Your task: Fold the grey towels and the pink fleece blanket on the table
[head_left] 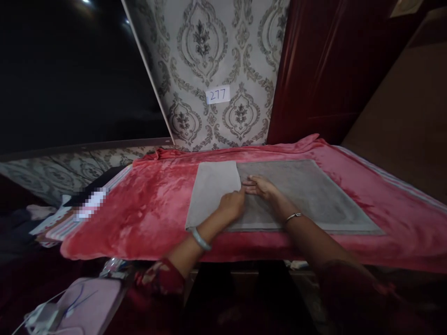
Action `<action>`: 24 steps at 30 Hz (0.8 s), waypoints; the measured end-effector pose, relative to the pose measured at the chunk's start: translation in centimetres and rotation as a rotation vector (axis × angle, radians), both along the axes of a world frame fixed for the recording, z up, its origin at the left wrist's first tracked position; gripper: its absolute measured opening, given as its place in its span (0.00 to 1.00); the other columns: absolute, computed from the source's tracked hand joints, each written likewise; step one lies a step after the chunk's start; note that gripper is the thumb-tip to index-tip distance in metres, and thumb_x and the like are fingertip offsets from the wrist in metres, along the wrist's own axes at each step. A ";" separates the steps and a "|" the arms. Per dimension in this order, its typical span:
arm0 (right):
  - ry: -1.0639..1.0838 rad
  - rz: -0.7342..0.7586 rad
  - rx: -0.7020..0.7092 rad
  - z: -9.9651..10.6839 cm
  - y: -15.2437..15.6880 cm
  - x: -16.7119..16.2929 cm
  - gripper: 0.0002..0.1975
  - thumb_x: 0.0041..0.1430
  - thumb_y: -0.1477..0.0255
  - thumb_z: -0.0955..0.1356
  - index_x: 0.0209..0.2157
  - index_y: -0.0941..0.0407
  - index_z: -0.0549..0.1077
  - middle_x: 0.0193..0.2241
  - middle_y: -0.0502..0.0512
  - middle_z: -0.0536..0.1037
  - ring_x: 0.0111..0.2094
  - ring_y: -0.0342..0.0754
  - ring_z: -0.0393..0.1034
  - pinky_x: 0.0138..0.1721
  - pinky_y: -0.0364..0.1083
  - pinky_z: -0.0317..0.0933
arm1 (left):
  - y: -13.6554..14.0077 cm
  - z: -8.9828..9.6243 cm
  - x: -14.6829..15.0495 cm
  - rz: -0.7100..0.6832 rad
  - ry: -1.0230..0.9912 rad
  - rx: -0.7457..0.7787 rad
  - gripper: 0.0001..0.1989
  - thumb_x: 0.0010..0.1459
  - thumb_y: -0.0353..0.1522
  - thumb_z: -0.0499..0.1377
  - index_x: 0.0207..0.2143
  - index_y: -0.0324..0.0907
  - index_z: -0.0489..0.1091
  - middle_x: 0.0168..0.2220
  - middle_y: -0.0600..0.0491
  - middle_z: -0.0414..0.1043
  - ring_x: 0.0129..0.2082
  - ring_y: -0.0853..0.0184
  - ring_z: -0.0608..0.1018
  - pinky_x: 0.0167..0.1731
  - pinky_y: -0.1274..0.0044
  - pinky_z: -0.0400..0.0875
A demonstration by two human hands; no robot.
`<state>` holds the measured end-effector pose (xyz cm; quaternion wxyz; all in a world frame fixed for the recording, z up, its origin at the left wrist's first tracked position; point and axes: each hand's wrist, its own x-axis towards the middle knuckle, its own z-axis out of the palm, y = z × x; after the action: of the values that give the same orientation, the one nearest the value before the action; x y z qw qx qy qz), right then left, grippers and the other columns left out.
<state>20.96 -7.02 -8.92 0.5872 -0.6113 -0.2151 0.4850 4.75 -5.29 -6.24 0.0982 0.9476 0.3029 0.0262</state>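
On a plush red blanket [157, 200], a rectangular grey cloth [307, 195] lies folded over at left, spread flat at right; the left hand [232, 205] curls at the fold, grip unclear, the right hand [261, 187] open alongside.

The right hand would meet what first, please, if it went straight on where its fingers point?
Probably the folded flap of the grey cloth, though the left hand is close and depth is unclear.
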 end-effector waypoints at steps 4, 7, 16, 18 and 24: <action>-0.074 0.024 -0.037 -0.3 1.9 1.0 0.06 0.69 0.74 0.63 0.46 0.55 0.67 0.33 0.56 0.79 0.28 0.45 0.75 0.34 0.45 0.75 | -3.0 -3.8 -2.5 0.006 -0.092 0.178 0.31 0.63 0.25 0.50 0.69 0.42 0.57 0.50 0.37 0.73 0.47 0.53 0.77 0.43 0.64 0.72; -0.154 0.030 -0.056 -0.4 3.8 1.3 0.11 0.66 0.74 0.66 0.50 0.56 0.67 0.31 0.54 0.79 0.24 0.43 0.72 0.32 0.45 0.74 | -3.6 -5.6 -4.0 0.043 -0.216 0.272 0.26 0.64 0.29 0.55 0.65 0.41 0.61 0.50 0.40 0.72 0.49 0.53 0.74 0.45 0.62 0.70; -0.557 0.010 0.065 -1.0 9.1 0.5 0.33 0.51 0.82 0.68 0.60 0.58 0.71 0.41 0.54 0.81 0.38 0.48 0.76 0.48 0.50 0.72 | -2.0 -6.9 -4.8 -0.090 -0.364 0.420 0.21 0.60 0.21 0.56 0.54 0.41 0.71 0.50 0.46 0.76 0.48 0.58 0.73 0.44 0.66 0.70; -0.655 -0.016 0.127 -0.9 9.6 0.9 0.33 0.48 0.83 0.65 0.58 0.58 0.74 0.48 0.55 0.80 0.48 0.49 0.75 0.56 0.50 0.67 | -2.0 -6.3 -4.3 -0.095 -0.393 0.432 0.21 0.60 0.21 0.55 0.55 0.41 0.71 0.50 0.46 0.76 0.48 0.59 0.74 0.45 0.66 0.70; -0.872 -0.098 0.151 -2.6 8.2 4.0 0.34 0.47 0.81 0.63 0.58 0.58 0.76 0.58 0.57 0.75 0.59 0.51 0.68 0.65 0.52 0.58 | -3.2 -6.5 -1.6 -0.148 -0.360 0.442 0.17 0.64 0.24 0.56 0.53 0.41 0.72 0.47 0.46 0.77 0.44 0.59 0.75 0.41 0.68 0.71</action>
<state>24.93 1.19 -11.48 0.5068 -0.7236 -0.4482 0.1365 3.10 -8.50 -12.70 -0.0570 0.9456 0.1978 0.2519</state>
